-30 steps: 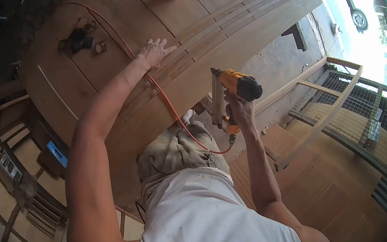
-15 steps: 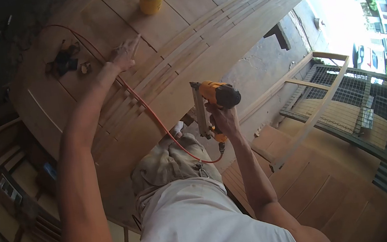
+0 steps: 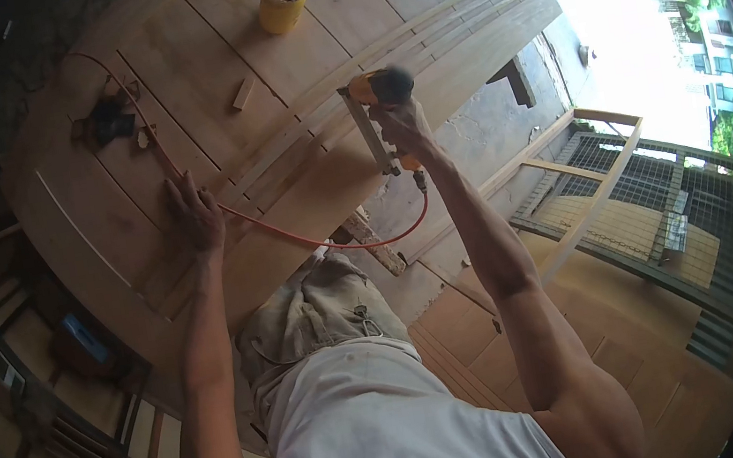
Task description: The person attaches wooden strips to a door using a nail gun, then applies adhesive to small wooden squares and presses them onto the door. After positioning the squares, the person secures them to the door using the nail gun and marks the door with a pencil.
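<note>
In the head view, my right hand [image 3: 405, 126] is wrapped round the grip of a yellow-and-black nail gun [image 3: 381, 87], which is held over the near edge of a large wooden panel [image 3: 171, 59]. A red air hose [image 3: 293, 241] loops from the gun's lower end towards my left hand [image 3: 196, 215]. That hand lies on the panel by some thin wood strips [image 3: 266, 161], fingers stretched out, with the hose passing under it. A small wood block [image 3: 244, 94] rests on the boards beyond the strips.
A yellow pot [image 3: 284, 12] with a stick in it stands on the panel. Dark tangled gear [image 3: 110, 120] lies at the left. Right of me are a wooden frame [image 3: 609, 174] and a wire-mesh panel [image 3: 659, 157]; chairs [image 3: 61, 407] stand lower left.
My left hand has drawn back from the wood block, which now shows fully, to the nearer strips. My right hand has moved the nail gun forward and over the panel's edge.
</note>
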{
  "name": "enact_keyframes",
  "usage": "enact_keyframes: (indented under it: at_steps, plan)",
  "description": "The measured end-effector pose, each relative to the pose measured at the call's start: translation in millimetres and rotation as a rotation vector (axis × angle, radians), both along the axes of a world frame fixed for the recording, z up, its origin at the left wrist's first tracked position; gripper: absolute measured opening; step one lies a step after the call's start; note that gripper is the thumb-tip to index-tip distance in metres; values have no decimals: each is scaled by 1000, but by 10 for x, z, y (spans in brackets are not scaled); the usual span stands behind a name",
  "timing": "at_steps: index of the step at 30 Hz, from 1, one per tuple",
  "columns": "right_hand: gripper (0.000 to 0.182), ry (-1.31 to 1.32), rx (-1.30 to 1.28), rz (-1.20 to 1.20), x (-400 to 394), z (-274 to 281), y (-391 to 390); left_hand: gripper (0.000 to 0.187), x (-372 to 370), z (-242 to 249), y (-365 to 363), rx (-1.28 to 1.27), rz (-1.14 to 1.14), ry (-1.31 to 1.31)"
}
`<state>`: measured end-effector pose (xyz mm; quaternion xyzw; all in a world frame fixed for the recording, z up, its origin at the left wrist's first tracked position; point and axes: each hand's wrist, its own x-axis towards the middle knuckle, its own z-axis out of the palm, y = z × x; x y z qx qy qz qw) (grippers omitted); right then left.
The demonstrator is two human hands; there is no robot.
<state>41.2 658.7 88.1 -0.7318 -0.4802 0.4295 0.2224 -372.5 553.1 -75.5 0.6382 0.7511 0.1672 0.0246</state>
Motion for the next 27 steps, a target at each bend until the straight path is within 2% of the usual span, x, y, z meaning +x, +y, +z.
enact_keyframes:
  at_steps: [9, 15, 18, 20, 23, 26, 27]
  plan:
    - [42, -103, -86, 167, 97, -268, 587, 47, 76, -95, 0, 104, 53, -13]
    - [38, -77, -116, 261, 149, -408, 719, 48, 94, -47, 33, 120, 52, -44]
    - [28, -176, -155, 207, 9, -370, 755, 48, 104, -24, 36, 86, 50, -54]
    - [29, -215, -101, 257, 18, -348, 679, 48, 108, -8, 39, 51, 50, -61]
    - [31, -139, -62, 238, 5, -362, 655, 48, 72, 3, -7, 8, 45, 29]
    - [32, -39, -72, 67, -158, -347, 374, 50, -71, -208, -8, 171, 71, -356]
    - [32, -13, -81, -1, -227, -332, 186, 50, -121, -124, -35, 151, 112, -353]
